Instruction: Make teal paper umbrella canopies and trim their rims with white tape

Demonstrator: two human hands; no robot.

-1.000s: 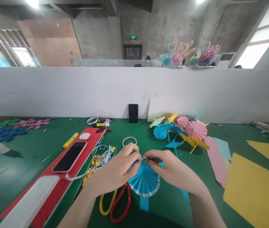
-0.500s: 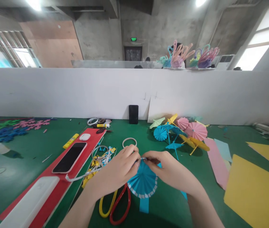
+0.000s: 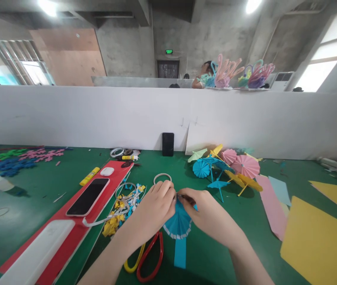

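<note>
Both my hands pinch the top of a blue pleated paper fan [image 3: 178, 224], which has a row of white tabs along its curved lower rim. My left hand [image 3: 162, 200] closes on the fan's upper left, and my right hand [image 3: 192, 201] grips its upper right; the fingertips nearly meet there and hide that edge. Below the fan, a blue paper strip [image 3: 180, 253] lies on the green table. Scissors with one yellow and one red handle [image 3: 150, 261] rest beneath my left forearm, their blades out of sight.
Paper scraps [image 3: 123, 208] are heaped left of my hands, beside a red board [image 3: 45, 231] carrying a phone [image 3: 88, 196]. Finished paper umbrellas [image 3: 227, 168] stand behind on the right. Yellow sheets [image 3: 319, 237] lie at far right. A tape ring [image 3: 162, 177] sits just beyond my left hand.
The fan has risen slightly and its rim has tilted, uncovering more of the blue strip. My right hand's fingers have curled in closer to my left. A person's head now shows behind the partition.
</note>
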